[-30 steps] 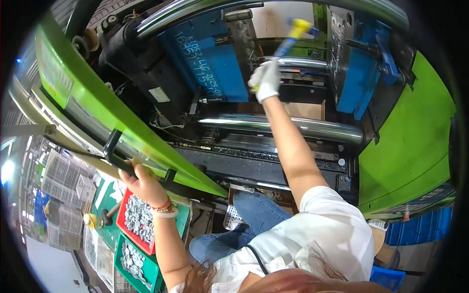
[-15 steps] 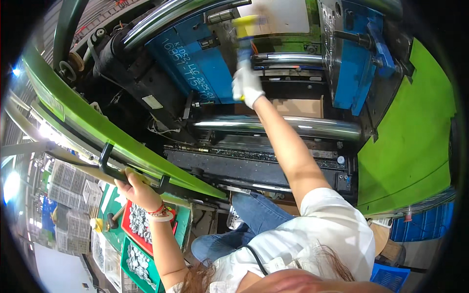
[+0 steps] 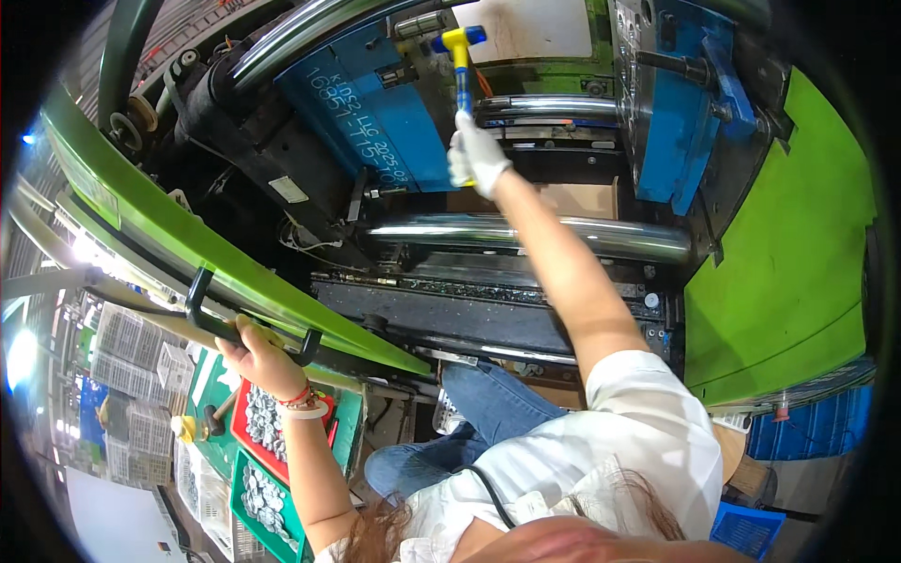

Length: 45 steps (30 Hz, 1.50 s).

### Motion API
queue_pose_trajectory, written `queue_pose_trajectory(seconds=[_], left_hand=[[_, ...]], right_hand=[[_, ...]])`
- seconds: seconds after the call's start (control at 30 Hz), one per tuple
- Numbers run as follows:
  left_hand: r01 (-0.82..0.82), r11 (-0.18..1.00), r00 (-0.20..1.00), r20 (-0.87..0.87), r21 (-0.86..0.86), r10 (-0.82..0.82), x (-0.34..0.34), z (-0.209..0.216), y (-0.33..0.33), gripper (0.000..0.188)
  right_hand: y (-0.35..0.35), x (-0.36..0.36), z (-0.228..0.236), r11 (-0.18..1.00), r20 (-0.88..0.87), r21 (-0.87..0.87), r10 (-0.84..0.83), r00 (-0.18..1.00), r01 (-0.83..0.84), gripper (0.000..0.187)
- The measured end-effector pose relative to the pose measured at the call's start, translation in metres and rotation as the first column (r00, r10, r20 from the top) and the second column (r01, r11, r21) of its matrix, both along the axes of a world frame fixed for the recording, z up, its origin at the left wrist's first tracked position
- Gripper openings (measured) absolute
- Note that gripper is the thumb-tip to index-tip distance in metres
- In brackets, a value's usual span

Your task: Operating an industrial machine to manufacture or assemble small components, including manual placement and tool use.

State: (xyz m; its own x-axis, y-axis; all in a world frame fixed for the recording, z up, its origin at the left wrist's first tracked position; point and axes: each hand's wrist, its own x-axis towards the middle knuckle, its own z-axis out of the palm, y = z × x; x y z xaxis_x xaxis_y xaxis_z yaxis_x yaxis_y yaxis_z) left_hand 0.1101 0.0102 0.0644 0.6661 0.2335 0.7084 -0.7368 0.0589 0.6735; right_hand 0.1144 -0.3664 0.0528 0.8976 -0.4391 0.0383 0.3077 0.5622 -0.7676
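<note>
Yellow-blue mallet (image 3: 459,52) upright — gloved right hand (image 3: 477,158) grips handle.

Labels, packages, signs, screens:

- Label (image 3: 286,190): small white rectangle stuck on the dark machine body, upper left of centre, tilted.
- Handwritten marking (image 3: 368,127): pale script in slanting lines on the blue mould plate (image 3: 375,103), top centre.
- Cardboard box (image 3: 577,199): brown, flap open, standing behind the chromed tie bar (image 3: 526,235), between the two blue mould halves.
- Sticker (image 3: 92,192): pale rectangular patch on the green sliding guard (image 3: 235,272), far left; detail too small to tell.
- Screens: none in view.
</note>
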Motion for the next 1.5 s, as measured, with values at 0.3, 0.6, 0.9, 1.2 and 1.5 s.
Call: queue_pose_trajectory(seconds=[0.3, 0.6, 0.9, 1.2, 1.5], left_hand=[[0.053, 0.999, 0.999, -0.012, -0.011, -0.053, 0.002, -0.002, 0.001, 0.011], [0.016, 1.0, 1.0, 0.004, -0.013, -0.016, 0.001, -0.002, -0.002, 0.004], [0.011, 1.0, 1.0, -0.006, -0.007, -0.011, 0.003, -0.002, -0.003, 0.009], [-0.005, 1.0, 0.999, -0.039, -0.015, 0.004, 0.003, -0.002, 0.0, 0.006], [-0.063, 0.997, 0.998, -0.03, -0.039, 0.062, 0.006, -0.005, -0.001, 0.008]], right_hand=[[-0.099, 0.009, 0.002, 0.901, 0.369, 0.313, -0.407, 0.835, 0.301, 0.05], [-0.091, 0.021, 0.011, 0.989, -0.025, 0.124, 0.082, 0.996, -0.078, 0.045], [-0.071, 0.039, 0.013, 0.896, 0.27, 0.264, -0.425, 0.864, 0.358, 0.053], [-0.096, 0.022, 0.031, 0.959, 0.245, 0.261, -0.174, 0.954, 0.108, 0.048], [-0.051, 0.04, 0.009, 0.998, -0.001, 0.026, -0.062, 0.998, 0.062, 0.049]])
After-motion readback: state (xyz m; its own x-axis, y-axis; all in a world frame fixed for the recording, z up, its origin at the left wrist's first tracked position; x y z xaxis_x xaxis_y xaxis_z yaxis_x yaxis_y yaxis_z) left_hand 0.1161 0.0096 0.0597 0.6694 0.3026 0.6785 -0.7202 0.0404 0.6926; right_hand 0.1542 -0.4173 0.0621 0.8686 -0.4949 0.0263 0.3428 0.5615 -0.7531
